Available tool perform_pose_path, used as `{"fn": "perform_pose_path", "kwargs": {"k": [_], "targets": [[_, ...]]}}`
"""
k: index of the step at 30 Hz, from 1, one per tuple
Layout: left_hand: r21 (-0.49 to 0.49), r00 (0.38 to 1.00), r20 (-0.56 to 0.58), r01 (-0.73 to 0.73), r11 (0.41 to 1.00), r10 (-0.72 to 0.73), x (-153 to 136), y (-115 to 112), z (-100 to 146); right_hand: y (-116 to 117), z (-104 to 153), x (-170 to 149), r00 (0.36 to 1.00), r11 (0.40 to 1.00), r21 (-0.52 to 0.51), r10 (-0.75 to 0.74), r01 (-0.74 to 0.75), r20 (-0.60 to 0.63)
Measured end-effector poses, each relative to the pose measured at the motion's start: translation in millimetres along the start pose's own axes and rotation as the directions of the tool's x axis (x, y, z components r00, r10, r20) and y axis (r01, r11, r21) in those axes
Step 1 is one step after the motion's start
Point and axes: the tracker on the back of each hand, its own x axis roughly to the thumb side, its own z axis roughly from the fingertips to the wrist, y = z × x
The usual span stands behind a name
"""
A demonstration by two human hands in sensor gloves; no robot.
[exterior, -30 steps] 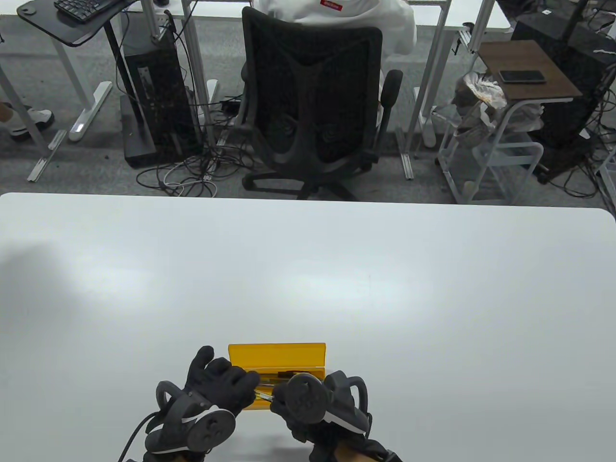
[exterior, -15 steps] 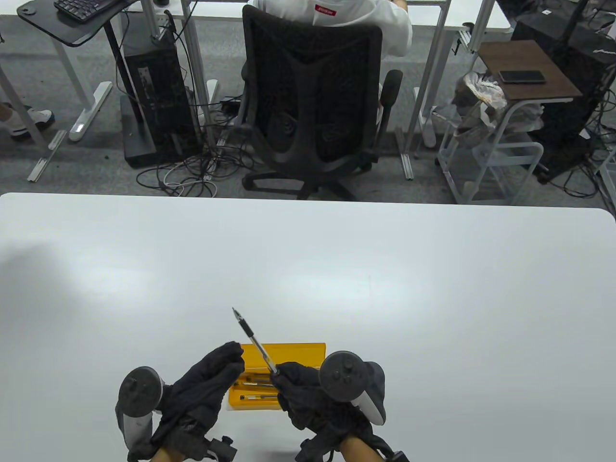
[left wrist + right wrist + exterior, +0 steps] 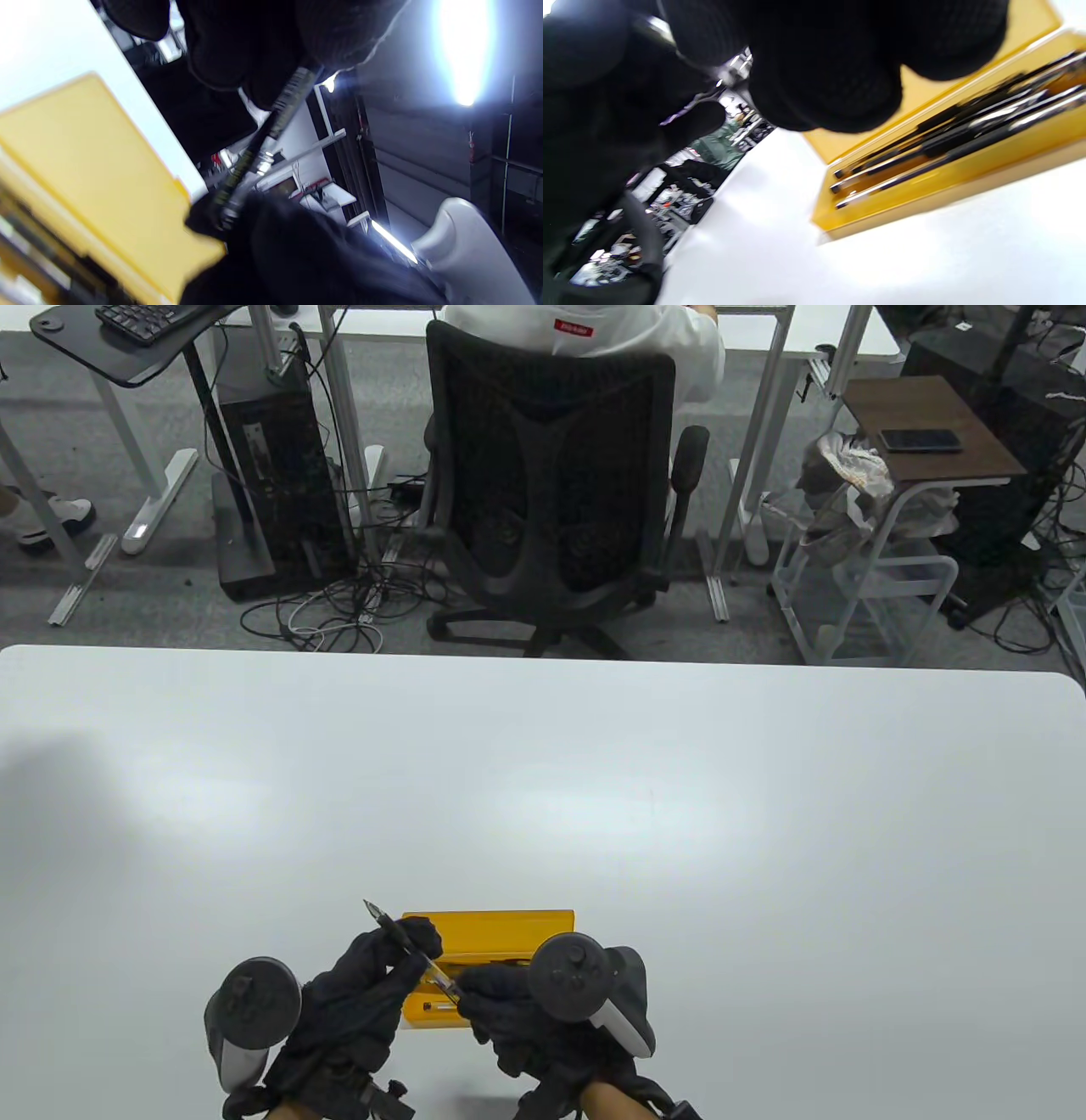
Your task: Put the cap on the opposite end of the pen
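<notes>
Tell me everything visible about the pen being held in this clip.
The pen is slim, with a dark grip section, a clear-looking barrel and a bare metal tip. It is held off the table, slanting over the open yellow case, tip pointing up-left and away. The left hand grips its forward part; the right hand holds the rear end. No cap shows on the tip; whether one sits on the rear is hidden.

Beyond your white counter (image 3: 594,780) you face grey carpet (image 3: 110,594) and a black mesh office chair (image 3: 551,475) with someone in white seated. A computer tower (image 3: 271,475) and tangled cables (image 3: 339,611) stand left; a wood-topped cart (image 3: 933,432) carrying a phone (image 3: 920,439) stands right.
</notes>
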Motion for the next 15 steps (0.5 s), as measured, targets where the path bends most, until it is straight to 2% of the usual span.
{"fn": "perform_pose_path", "kwargs": {"k": [3, 7, 9, 11, 13, 15], "targets": [[0.106, 0.986, -0.034, 0.169, 0.980, -0.166, -4, 23, -1, -8, 3, -3, 0.997, 0.996, -0.058, 0.074, -0.074, -0.006], [0.125, 0.910, -0.188, 0.396, 0.910, -0.370, -17, 41, -4, -9, 2, -8, 0.996, 0.996, -0.034, 0.082, -0.083, -0.027], [0.055, 0.826, -0.261, 0.529, 0.847, -0.499, -26, 43, -8, -7, 2, -9, 0.994, 0.994, -0.001, 0.106, -0.106, -0.025], [-0.049, 0.711, -0.308, 0.652, 0.757, -0.632, -36, 40, -12, -6, 2, -9, 0.991, 0.992, -0.009, 0.128, -0.129, -0.028], [-0.168, 0.594, -0.324, 0.730, 0.663, -0.736, -46, 35, -16, -6, 2, -9, 0.991, 0.991, -0.009, 0.132, -0.132, -0.029], [-0.258, 0.513, -0.326, 0.760, 0.596, -0.794, -57, 28, -19, -7, 2, -10, 0.991, 0.991, -0.011, 0.129, -0.130, -0.033]]}}
